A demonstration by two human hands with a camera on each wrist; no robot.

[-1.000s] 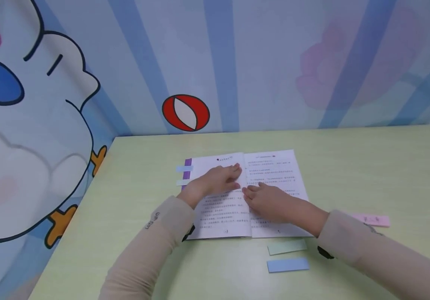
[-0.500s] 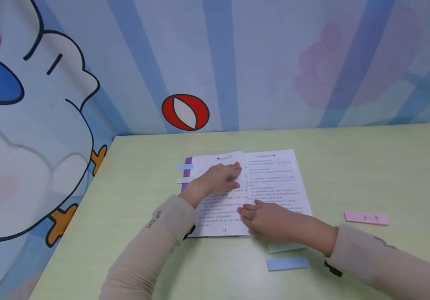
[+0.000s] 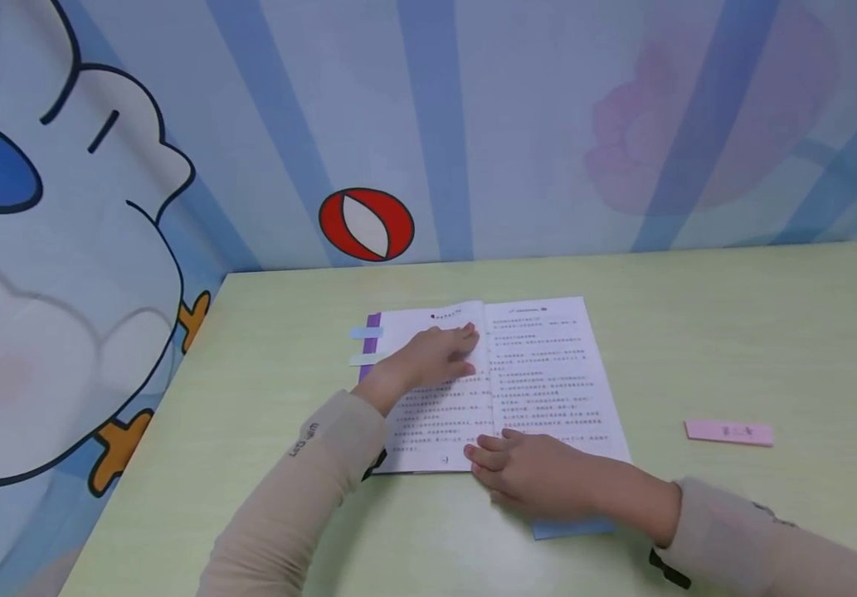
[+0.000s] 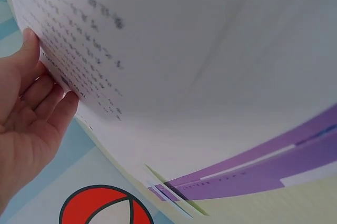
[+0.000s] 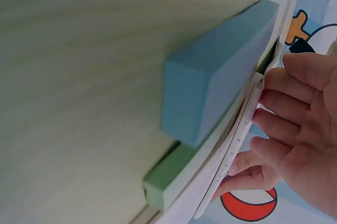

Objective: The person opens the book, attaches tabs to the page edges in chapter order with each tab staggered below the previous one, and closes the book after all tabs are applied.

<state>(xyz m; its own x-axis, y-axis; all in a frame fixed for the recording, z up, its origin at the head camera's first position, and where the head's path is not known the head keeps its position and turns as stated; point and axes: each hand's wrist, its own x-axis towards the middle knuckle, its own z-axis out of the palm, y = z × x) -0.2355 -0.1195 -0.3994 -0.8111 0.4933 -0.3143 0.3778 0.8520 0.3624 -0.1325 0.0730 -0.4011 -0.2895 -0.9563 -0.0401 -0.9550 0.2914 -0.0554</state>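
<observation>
An open book [image 3: 547, 365] with printed pages lies flat on the table in the head view. My left hand [image 3: 428, 358] rests on its left page, fingers pointing toward the centre fold. At the lower end of the fold, my right hand [image 3: 540, 474] touches the book's near edge with its fingers extended. Two paper tabs, one light blue [image 3: 366, 332] and one pale green [image 3: 364, 360], stick out from the left edge. Below the right hand a blue sticky-note pad [image 3: 573, 528] shows partly. The right wrist view also shows a green sticky-note pad [image 5: 174, 176] near the book.
To the right on the pale table [image 3: 697, 332] lies a pink sticky-note pad [image 3: 729, 433] with handwriting on it. A wall [image 3: 533, 124] painted with cartoon figures and stripes stands behind the table and on its left.
My right hand has slid down along the fold toward the book's near edge and now hides the green pad in the head view. My left hand stays on the left page.
</observation>
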